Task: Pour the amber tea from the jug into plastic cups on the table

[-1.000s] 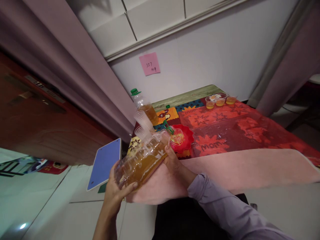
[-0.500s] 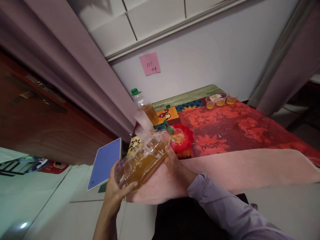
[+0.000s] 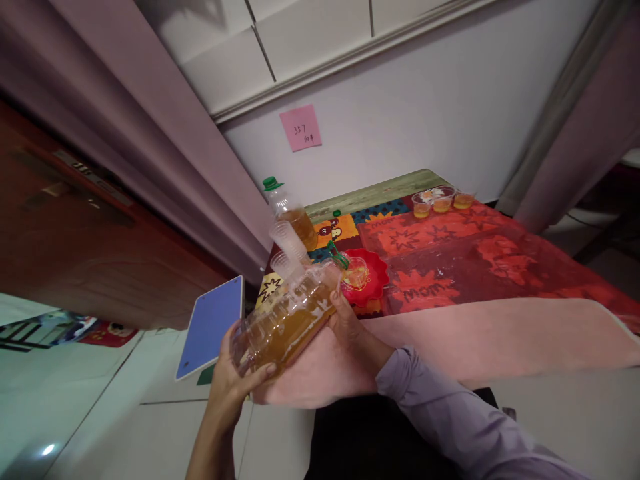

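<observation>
A large clear plastic bottle (image 3: 295,327) of amber liquid lies tilted between my hands, its neck toward the right and over a red scalloped plate (image 3: 377,283). My left hand (image 3: 235,380) is wrapped round the bottle's base. Near its shoulder, my right hand (image 3: 345,317) grips it from the side. On the plate sits a clear plastic cup (image 3: 357,273) with some yellow liquid, just by the bottle's mouth, where a green ring and handle (image 3: 336,255) show. Behind the bottle are stacked clear cups (image 3: 287,243), partly hidden by it.
A second bottle (image 3: 297,223) with a green cap stands at the back left. Beside it lies a small green cap (image 3: 337,213). Several cups (image 3: 442,200) with yellow liquid stand at the far right. A pink cloth (image 3: 480,333) covers the table's near edge; a blue board (image 3: 210,327) is at the left.
Both hands keep the tilted bottle in nearly the same place. The view has shifted very slightly; nothing else has visibly moved.
</observation>
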Demonstrator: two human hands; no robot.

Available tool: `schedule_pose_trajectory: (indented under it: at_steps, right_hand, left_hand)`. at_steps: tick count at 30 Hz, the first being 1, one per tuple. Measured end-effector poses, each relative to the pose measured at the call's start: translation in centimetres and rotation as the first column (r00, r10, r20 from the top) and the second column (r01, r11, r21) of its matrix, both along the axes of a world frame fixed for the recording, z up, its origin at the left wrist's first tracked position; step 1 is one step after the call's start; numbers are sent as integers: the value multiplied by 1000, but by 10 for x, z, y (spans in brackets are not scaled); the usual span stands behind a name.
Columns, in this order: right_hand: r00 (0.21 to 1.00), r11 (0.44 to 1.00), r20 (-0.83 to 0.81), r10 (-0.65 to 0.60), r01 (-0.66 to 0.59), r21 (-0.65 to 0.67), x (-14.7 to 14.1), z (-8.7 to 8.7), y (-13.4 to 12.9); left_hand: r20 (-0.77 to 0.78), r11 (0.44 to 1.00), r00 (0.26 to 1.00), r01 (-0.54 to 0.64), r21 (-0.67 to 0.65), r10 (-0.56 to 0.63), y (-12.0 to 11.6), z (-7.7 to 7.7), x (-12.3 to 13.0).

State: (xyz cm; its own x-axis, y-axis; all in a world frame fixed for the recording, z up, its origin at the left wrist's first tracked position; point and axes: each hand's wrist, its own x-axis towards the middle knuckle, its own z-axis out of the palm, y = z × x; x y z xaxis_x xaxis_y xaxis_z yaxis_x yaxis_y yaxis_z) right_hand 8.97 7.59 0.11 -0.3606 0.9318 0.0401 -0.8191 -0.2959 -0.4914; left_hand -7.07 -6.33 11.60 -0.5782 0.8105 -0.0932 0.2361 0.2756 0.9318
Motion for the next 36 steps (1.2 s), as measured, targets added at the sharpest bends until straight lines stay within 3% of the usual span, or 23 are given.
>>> schedule_pose_trajectory:
  at_steps: [36]
  right_hand:
    - [998, 997, -18, 56, -56, -48, -6, -9, 2]
  left_hand:
    - [7, 999, 1000, 19, -29, -19, -2, -9, -9]
